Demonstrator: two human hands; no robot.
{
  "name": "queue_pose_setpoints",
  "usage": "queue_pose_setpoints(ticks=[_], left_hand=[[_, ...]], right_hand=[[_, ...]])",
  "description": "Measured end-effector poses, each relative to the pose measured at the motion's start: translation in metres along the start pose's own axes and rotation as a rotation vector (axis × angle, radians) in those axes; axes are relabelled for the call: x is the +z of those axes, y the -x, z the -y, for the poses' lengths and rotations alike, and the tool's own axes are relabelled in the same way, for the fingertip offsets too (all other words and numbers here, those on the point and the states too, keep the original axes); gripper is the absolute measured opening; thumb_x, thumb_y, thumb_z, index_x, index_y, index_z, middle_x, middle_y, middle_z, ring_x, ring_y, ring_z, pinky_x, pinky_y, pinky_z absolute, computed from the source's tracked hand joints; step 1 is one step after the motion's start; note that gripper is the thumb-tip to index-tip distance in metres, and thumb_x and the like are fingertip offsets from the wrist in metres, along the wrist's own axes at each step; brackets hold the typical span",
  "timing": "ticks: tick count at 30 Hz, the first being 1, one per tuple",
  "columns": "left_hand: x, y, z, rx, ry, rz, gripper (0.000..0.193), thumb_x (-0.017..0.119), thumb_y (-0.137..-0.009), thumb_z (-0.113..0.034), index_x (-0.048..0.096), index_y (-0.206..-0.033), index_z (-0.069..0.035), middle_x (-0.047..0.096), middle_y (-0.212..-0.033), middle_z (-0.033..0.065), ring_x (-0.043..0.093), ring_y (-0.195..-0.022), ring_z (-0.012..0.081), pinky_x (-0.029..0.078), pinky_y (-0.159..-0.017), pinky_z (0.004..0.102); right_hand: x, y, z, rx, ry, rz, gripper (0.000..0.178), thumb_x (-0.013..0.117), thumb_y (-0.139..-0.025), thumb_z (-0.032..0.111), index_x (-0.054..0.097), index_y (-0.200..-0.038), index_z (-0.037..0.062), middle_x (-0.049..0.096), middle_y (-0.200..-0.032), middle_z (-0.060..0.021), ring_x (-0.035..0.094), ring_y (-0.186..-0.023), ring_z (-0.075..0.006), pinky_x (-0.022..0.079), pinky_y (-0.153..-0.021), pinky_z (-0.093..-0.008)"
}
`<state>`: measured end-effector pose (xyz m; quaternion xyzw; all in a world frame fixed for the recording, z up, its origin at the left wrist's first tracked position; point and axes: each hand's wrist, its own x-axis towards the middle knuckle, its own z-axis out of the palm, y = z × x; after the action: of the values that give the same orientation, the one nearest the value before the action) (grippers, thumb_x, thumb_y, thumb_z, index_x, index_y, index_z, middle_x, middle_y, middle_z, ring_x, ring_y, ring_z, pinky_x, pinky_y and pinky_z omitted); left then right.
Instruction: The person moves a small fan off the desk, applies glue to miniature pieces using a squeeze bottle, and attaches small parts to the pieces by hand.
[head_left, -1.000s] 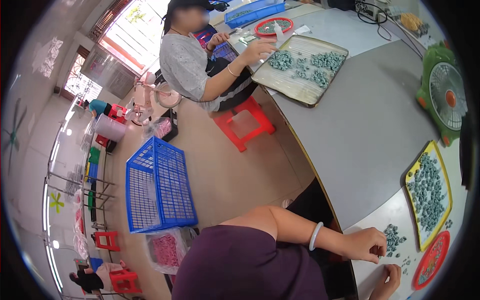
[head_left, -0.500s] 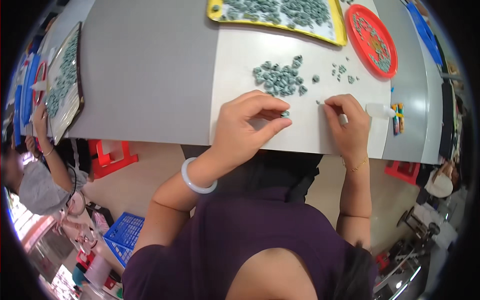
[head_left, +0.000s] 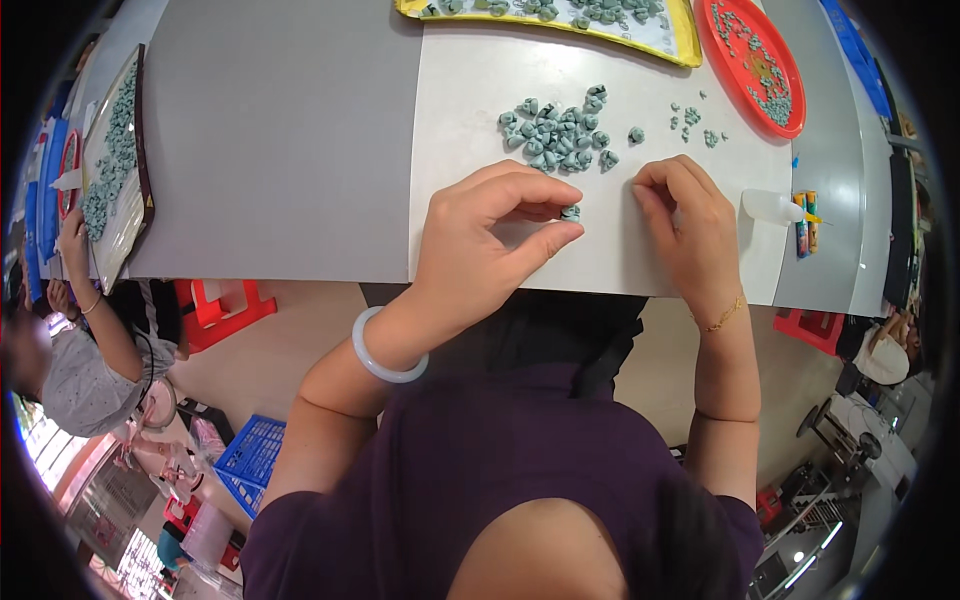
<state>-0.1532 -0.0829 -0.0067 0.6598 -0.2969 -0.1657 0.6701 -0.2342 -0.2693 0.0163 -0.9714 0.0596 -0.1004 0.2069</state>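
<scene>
My left hand pinches a small grey-green moulded piece between thumb and fingertips, above the white work surface. To its right, my right hand is closed in a pinch, thumb against forefinger. Whatever lies between those fingertips is too small or hidden to make out. Just beyond my left hand lies a loose pile of similar grey-green pieces, with a few strays at its right. Farther right are several tinier green bits. A white squeeze bottle lies on its side by my right hand.
A yellow-rimmed tray of pieces stands at the far edge. Beside it is a red oval plate with tiny bits. Small colourful tubes lie right of the bottle. At far left, another person's hand is beside a tray.
The view has shifted slightly. My right hand has moved a little away from the table's near edge, and the tiny bit at its fingertips no longer shows. My left hand keeps its piece.
</scene>
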Motion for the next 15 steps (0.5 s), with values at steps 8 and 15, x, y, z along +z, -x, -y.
queue_pose_setpoints(ticks=[8, 15], left_hand=[[-0.003, -0.002, -0.002, 0.042, -0.028, 0.038, 0.018, 0.069, -0.070, -0.001, 0.064, -0.088, 0.001, 0.062, -0.081, 0.0092, 0.062, -0.072, 0.0160, 0.052, -0.065, 0.0245], [-0.003, -0.001, -0.003, 0.015, -0.020, 0.019, 0.018, 0.072, -0.066, 0.000, 0.068, -0.082, -0.003, 0.063, -0.078, 0.0067, 0.060, -0.072, 0.0141, 0.046, -0.064, 0.0234]], right_hand=[[0.005, 0.001, 0.039, -0.037, -0.524, -0.056, 0.013, 0.062, -0.071, -0.008, 0.057, -0.078, 0.0011, 0.056, -0.073, -0.0051, 0.054, -0.061, -0.0131, 0.044, -0.054, -0.0233], [0.008, 0.000, 0.040, -0.057, -0.541, -0.017, 0.012, 0.062, -0.071, -0.008, 0.057, -0.078, 0.0010, 0.056, -0.073, -0.0054, 0.054, -0.061, -0.0135, 0.044, -0.054, -0.0228]])
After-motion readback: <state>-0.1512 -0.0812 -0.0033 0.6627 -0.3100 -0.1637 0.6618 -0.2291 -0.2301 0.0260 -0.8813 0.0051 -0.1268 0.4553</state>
